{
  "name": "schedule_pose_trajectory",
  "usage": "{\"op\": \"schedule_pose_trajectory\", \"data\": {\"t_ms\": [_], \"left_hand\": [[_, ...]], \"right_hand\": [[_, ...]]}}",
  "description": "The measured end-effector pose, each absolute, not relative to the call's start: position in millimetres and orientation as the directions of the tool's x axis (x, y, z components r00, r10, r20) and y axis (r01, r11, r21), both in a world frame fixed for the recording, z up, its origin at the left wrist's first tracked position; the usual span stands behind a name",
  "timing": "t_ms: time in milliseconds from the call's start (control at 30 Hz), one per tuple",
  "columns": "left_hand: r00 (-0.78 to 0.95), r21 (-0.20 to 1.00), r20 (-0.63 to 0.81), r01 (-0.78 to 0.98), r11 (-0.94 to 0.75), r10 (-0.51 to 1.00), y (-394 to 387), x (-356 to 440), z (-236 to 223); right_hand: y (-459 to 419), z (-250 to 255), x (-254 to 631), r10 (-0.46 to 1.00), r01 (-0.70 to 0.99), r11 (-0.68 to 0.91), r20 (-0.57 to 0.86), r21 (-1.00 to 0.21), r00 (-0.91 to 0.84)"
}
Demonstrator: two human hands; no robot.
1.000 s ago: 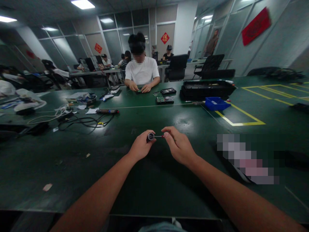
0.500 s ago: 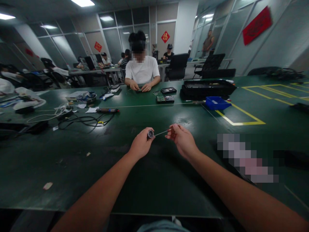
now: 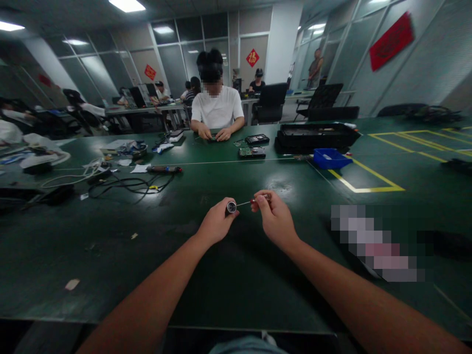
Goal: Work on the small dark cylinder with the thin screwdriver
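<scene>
My left hand (image 3: 218, 220) is closed around a dark cylinder (image 3: 231, 207) whose round, silver-rimmed end faces me; its exact kind is unclear. Between the fingers of my right hand (image 3: 275, 214) is a screwdriver (image 3: 252, 201) with a reddish handle, partly hidden by those fingers. Its thin metal shaft points left and meets the cylinder's side near the rimmed end. Whether the tip sits in the cylinder or only touches it cannot be made out. Both hands are above the green table (image 3: 236, 290).
Across the table a person (image 3: 217, 105) handles a small item. Hard drives (image 3: 252, 152), a black housing (image 3: 315, 137) and a blue tray (image 3: 331, 158) lie ahead. Black cables (image 3: 129, 188) and a pen-shaped tool (image 3: 164, 169) are at left, a blurred-out object (image 3: 374, 246) at right.
The fingers of my right hand have shifted on the screwdriver, and more of its red part shows. My left hand and the cylinder have moved very slightly down and right.
</scene>
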State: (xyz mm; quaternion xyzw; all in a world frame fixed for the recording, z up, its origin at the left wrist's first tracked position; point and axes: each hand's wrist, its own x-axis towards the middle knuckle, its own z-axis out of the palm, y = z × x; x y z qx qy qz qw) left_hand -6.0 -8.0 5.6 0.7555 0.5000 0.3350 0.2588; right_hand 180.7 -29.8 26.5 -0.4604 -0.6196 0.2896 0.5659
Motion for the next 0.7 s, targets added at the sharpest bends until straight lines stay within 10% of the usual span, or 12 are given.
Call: {"op": "schedule_pose_trajectory", "data": {"t_ms": [233, 500, 700], "left_hand": [[0.287, 0.695, 0.255, 0.609, -0.382, 0.923, -6.8, -7.5, 5.2], [0.296, 0.692, 0.285, 0.594, -0.409, 0.912, -5.8, -8.4, 4.9], [0.288, 0.697, 0.266, 0.602, -0.390, 0.920, -7.0, -7.3, 5.7]], "right_hand": [[-36.2, 38.8, 185.4, 0.883, 0.565, 0.380, 0.470, -0.733, 0.016], [-40.7, 40.7, 184.7, 0.821, 0.513, 0.559, 0.522, -0.651, -0.232], [-39.9, 34.6, 183.1, 0.857, 0.456, 0.493, 0.503, -0.741, -0.109]]}}
